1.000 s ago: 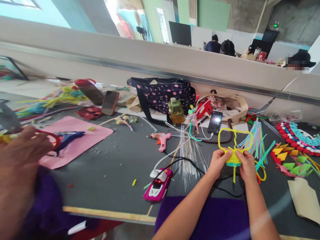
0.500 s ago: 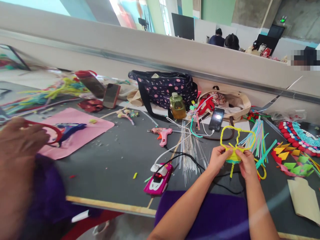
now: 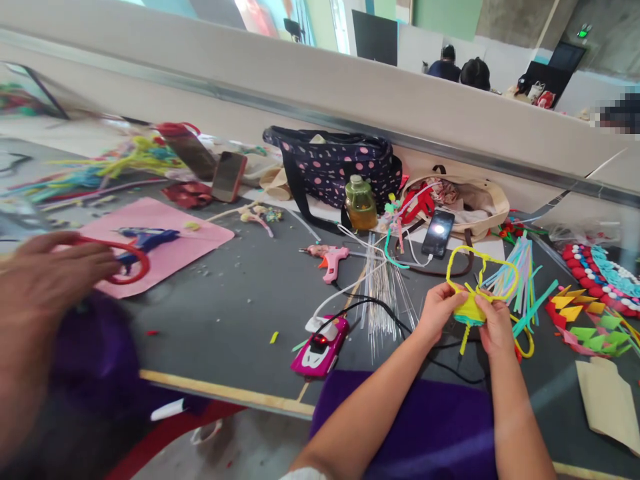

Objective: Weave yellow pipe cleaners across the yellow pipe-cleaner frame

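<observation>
Both my hands hold a yellow pipe-cleaner craft piece (image 3: 469, 308) just above the table. Two large rounded loops rise from it, its woven middle has a teal lower edge, and a twisted stem points down. My left hand (image 3: 439, 312) pinches the middle from the left, fingers closed. Opposite it, my right hand (image 3: 497, 325) grips the right side with thumb and fingers. Behind the right loop lies a fan of pastel pipe cleaners (image 3: 523, 273). Bare metallic wires (image 3: 383, 293) spread on the table left of my hands.
A pink glue gun (image 3: 330, 260), a magenta car-shaped power strip (image 3: 320, 347) and black cables lie to the left. Behind stand a bottle (image 3: 361, 205), a phone (image 3: 439, 233) and bags. At far left, a co-worker's hand (image 3: 65, 273) holds a red ring (image 3: 143, 270) over pink paper (image 3: 215, 239).
The view has shifted slightly. My hands keep the same grip on the yellow piece. The co-worker's hand and red ring have moved a little to the right.
</observation>
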Demonstrator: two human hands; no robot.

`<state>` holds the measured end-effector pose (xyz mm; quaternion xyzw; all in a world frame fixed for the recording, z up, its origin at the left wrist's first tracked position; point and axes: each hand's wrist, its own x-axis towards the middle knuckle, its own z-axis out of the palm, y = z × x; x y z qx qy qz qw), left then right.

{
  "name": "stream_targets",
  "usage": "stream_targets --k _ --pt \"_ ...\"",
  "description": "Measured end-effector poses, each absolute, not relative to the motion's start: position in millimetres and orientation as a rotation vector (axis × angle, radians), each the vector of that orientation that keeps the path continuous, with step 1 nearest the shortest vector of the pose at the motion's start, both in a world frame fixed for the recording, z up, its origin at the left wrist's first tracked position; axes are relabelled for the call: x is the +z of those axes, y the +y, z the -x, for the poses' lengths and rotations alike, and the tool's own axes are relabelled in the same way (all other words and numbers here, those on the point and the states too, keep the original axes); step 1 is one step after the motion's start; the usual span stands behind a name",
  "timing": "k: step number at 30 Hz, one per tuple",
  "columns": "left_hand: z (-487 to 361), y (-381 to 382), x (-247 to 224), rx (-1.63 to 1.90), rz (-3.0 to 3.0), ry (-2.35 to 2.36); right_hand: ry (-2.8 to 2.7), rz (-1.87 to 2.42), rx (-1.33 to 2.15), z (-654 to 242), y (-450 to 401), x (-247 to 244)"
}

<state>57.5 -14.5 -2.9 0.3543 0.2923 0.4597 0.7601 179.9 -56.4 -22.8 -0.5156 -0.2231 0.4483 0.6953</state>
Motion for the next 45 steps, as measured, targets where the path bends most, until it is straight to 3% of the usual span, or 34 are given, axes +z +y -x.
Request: stream_targets --k 5,20,45 --pt "-56.3 -12.0 0.7 1.147 -0.751 0.699 -0.500 1.172 0.973 -180.3 -56.1 -22.9" --pt "-47.2 -9.6 5.5 0.908 -0.766 0.561 -0.513 1.131 1.083 -176.7 -60.4 -14.2" --pt "-49.1 1.3 -7.6 1.001 -0.721 0.754 -0.578 1.048 1.037 -178.0 -57.9 -11.8"
